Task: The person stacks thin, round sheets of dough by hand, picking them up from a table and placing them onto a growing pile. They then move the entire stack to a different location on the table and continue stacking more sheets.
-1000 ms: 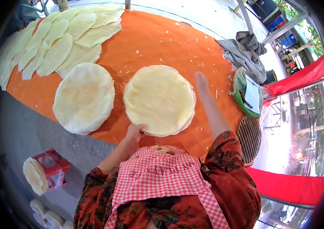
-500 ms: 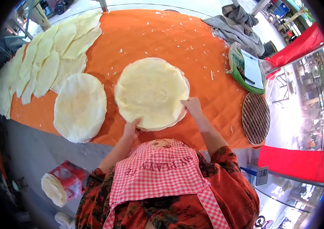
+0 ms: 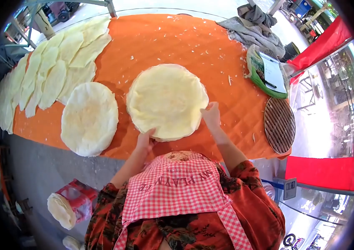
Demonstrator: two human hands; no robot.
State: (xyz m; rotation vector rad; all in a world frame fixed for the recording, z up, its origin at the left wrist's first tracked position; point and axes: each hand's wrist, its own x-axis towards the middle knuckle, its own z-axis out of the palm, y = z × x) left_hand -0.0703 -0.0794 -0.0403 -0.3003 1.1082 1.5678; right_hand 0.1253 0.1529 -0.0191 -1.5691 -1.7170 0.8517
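A stack of thin, round, pale-yellow dough sheets (image 3: 166, 100) lies on the orange cloth in front of me. At its near left edge, my left hand (image 3: 145, 141) is closed, thumb on top, pinching the rim. My right hand (image 3: 211, 116) is closed on the right rim, fingertips pressed together at the sheet's edge. How many layers each hand grips is hidden. To the left lies another pile of whiter round sheets (image 3: 89, 118), apart from both hands.
Overlapping oval sheets (image 3: 54, 79) cover the far left of the orange cloth (image 3: 177, 41). On the right are a round slatted rack (image 3: 280, 125), a green tray (image 3: 264, 85) with paper and a pen, and a grey cloth (image 3: 254, 35). White scraps dot the cloth.
My right hand has shifted slightly up along the right rim. My left hand stays at the near left edge. The whole view has tilted a little.
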